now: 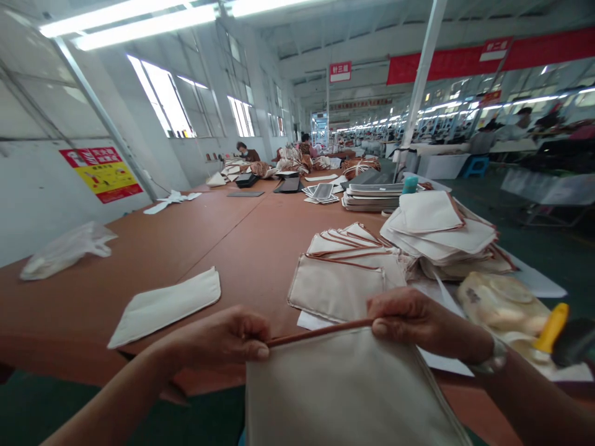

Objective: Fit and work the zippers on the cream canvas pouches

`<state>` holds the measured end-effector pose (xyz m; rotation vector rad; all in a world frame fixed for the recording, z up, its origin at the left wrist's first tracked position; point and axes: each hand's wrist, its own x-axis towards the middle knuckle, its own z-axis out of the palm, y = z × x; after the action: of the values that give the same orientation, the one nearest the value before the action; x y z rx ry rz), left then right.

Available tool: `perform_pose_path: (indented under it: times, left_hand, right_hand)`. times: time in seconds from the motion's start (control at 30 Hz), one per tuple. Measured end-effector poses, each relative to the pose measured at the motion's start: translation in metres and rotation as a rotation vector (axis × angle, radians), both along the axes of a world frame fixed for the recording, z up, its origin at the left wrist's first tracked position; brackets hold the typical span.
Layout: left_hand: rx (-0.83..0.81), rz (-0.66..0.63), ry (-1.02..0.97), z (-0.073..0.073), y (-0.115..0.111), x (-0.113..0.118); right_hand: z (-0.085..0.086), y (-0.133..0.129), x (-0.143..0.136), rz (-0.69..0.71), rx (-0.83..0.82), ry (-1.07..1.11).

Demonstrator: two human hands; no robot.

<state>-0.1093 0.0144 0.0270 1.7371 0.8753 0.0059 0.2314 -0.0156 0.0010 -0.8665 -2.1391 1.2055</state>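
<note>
Between my two hands is a beige fabric panel with brown piping along its top edge. My left hand pinches the left end of that edge, thumb on the near side. My right hand, with a metal band at the wrist, grips the right end the same way. The edge is stretched nearly straight, and the panel's lower part runs out of the frame. Just beyond it on the table lies a fanned stack of similar piped panels. A single cream panel lies flat past my left hand.
The brown table stretches far ahead. At right stand a pile of white panels, a plastic package and a yellow-handled tool. A plastic bag lies far left. Dark stacked pieces sit farther back. Other people work in the distance.
</note>
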Motion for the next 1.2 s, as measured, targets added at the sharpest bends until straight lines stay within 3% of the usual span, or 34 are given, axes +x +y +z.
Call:
perform_pose_path:
  times: [0.07,0.2,0.27,0.37,0.43,0.57,0.67,0.77,0.9,1.07,1.2]
  left_hand:
    - [0.122,0.007,0.029,-0.005,-0.003,0.000]
    - [0.405,-0.074,-0.038,0.002,-0.026,0.043]
    - [0.326,-0.067,-0.087,0.008,-0.029,0.057]
    - [0.004,-0.004,-0.129,0.006,-0.017,0.044]
    - [-0.164,0.072,-0.206,-0.004,-0.007,0.023]
    - [-0.241,0.177,-0.296,-0.026,-0.009,0.008]
    - [-0.317,0.163,-0.329,-0.026,-0.023,0.028]
    - [-0.354,0.139,-0.375,-0.015,-0.034,0.048]
    - [-0.373,0.128,-0.424,-0.004,-0.038,0.059]
    - [-0.345,0.119,-0.401,-0.003,-0.040,0.060]
    - [-0.304,0.183,-0.393,-0.003,-0.042,0.064]
  right_hand:
    - [-0.012,0.003,0.000,0.031,-0.036,-0.099]
    - [-0.027,-0.004,-0.045,0.132,0.004,-0.002]
    - [-0.030,-0.009,-0.067,0.149,0.041,0.088]
    - [-0.036,-0.010,-0.072,0.065,0.049,0.174]
    - [-0.043,-0.008,-0.060,-0.017,0.041,0.231]
    - [-0.054,-0.007,-0.036,-0.082,-0.020,0.275]
    - [-0.045,-0.013,-0.032,-0.034,-0.060,0.194]
    - [-0.023,-0.024,-0.038,0.021,-0.147,0.188]
    - [0.001,-0.034,-0.048,0.061,-0.263,0.230]
    - [0.001,-0.034,-0.056,0.073,-0.172,0.227]
    - [-0.002,-0.036,-0.059,0.046,-0.183,0.268]
